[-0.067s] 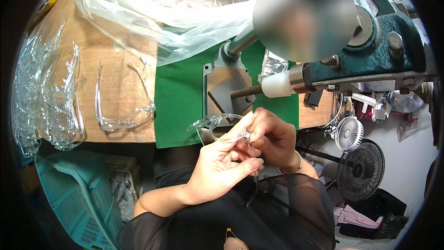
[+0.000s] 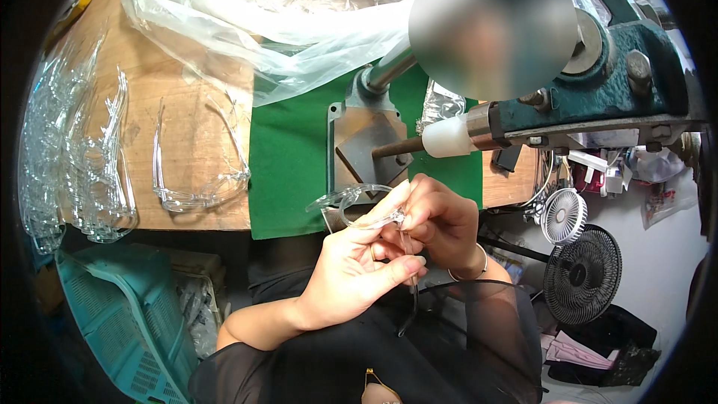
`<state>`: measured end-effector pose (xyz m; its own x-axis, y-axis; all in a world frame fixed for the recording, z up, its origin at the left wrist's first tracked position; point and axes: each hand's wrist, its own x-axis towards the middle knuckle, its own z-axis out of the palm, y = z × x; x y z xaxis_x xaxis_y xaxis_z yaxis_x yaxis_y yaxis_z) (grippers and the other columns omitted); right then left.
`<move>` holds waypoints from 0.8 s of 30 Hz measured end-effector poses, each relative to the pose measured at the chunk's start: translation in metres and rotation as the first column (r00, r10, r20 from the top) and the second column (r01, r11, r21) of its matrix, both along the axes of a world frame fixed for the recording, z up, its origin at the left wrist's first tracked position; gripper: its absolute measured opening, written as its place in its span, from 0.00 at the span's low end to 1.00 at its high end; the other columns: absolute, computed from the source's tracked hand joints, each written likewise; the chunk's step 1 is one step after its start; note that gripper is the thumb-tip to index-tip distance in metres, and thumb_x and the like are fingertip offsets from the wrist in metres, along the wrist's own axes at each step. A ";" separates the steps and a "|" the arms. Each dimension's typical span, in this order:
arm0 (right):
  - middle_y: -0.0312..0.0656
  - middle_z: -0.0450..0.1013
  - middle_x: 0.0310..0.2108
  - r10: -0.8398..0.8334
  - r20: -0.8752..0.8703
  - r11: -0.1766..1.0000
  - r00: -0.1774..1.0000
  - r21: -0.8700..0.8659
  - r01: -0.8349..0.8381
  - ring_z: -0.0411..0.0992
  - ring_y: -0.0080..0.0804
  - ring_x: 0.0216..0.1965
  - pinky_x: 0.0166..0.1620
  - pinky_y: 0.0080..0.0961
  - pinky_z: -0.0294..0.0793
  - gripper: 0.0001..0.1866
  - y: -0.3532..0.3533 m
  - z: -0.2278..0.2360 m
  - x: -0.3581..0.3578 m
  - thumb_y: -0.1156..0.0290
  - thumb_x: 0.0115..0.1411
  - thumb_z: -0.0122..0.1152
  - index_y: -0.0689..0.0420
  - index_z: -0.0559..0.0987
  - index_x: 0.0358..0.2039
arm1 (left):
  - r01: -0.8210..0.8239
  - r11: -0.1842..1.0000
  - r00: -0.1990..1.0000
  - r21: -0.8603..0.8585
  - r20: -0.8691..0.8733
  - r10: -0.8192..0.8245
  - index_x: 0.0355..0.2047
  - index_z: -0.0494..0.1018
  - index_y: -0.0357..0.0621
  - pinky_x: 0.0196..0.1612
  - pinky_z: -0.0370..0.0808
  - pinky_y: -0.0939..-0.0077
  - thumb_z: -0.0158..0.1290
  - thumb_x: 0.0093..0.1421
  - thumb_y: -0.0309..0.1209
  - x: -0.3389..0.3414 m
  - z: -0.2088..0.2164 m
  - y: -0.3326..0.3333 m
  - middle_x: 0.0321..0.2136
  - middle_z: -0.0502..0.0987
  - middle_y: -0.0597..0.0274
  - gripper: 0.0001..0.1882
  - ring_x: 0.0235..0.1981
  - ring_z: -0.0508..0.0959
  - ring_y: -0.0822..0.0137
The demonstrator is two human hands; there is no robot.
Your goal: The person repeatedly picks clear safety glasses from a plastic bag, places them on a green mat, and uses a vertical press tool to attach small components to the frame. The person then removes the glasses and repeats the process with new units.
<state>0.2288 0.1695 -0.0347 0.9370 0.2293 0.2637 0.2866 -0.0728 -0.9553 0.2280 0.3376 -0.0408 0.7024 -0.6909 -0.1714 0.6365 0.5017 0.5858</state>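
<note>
**Head view: two hands pinch a clear spectacle frame at the bench edge**

Head camera, looking down. Nearest to me I see my left hand (image 2: 351, 269), palm up, its fingers closed about the clear plastic spectacle frame (image 2: 351, 198), thumb stretched across below. My right hand (image 2: 437, 221) meets it from the right, fingertips pressed together on the frame's hinge corner (image 2: 399, 217), where a small metal part glints. One temple arm (image 2: 411, 284) hangs from that corner, down across my dark sleeve. The frame's front sticks out to the left of the fingers, just over the near edge of the green mat (image 2: 288, 157).

Down at my left stands a teal plastic crate (image 2: 112, 314), below the bench top. At my right, lower than the bench, are a black fan (image 2: 583, 273) and a small white fan (image 2: 562, 215).

On the wooden bench (image 2: 179, 97) beyond the hands, a finished clear frame (image 2: 198, 179) lies alone with its arms open, just left of the mat. Further left, a stack of clear frames (image 2: 75, 164) crowds the bench edge.

On the mat stands the grey metal base (image 2: 366, 150) of a teal press machine (image 2: 606, 90), whose white-tipped spindle (image 2: 449, 138) points left above my hands. Farthest off, a clear plastic bag (image 2: 262, 22) full of clear frame parts spreads across the back of the bench.
</note>
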 end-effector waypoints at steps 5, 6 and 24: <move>0.37 0.69 0.25 0.038 0.036 0.999 0.999 0.000 -0.038 0.65 0.25 0.28 0.32 0.18 0.64 0.04 -0.006 -0.001 0.003 0.78 0.50 0.63 0.62 0.77 0.28 | 0.010 1.000 1.000 -0.017 0.011 -0.010 0.62 0.48 0.39 0.36 0.78 0.76 0.53 0.52 0.15 -0.001 0.000 0.001 0.36 0.71 0.56 0.38 0.32 0.78 0.66; 0.37 0.70 0.26 0.042 0.037 0.999 0.998 0.002 -0.042 0.66 0.25 0.28 0.32 0.18 0.64 0.05 -0.006 -0.001 0.003 0.78 0.50 0.63 0.62 0.77 0.28 | 0.016 1.000 1.000 -0.008 0.021 -0.016 0.62 0.48 0.39 0.36 0.78 0.76 0.53 0.53 0.15 0.000 0.000 0.001 0.35 0.71 0.56 0.38 0.32 0.78 0.66; 0.39 0.71 0.26 -0.386 0.208 0.907 0.899 -0.092 0.411 0.69 0.21 0.28 0.32 0.15 0.68 0.09 -0.036 0.018 0.001 0.72 0.62 0.49 0.65 0.75 0.36 | -0.147 0.988 0.974 -0.039 0.168 0.152 0.63 0.44 0.46 0.38 0.76 0.77 0.53 0.50 0.13 0.051 0.033 -0.034 0.32 0.74 0.55 0.43 0.33 0.77 0.69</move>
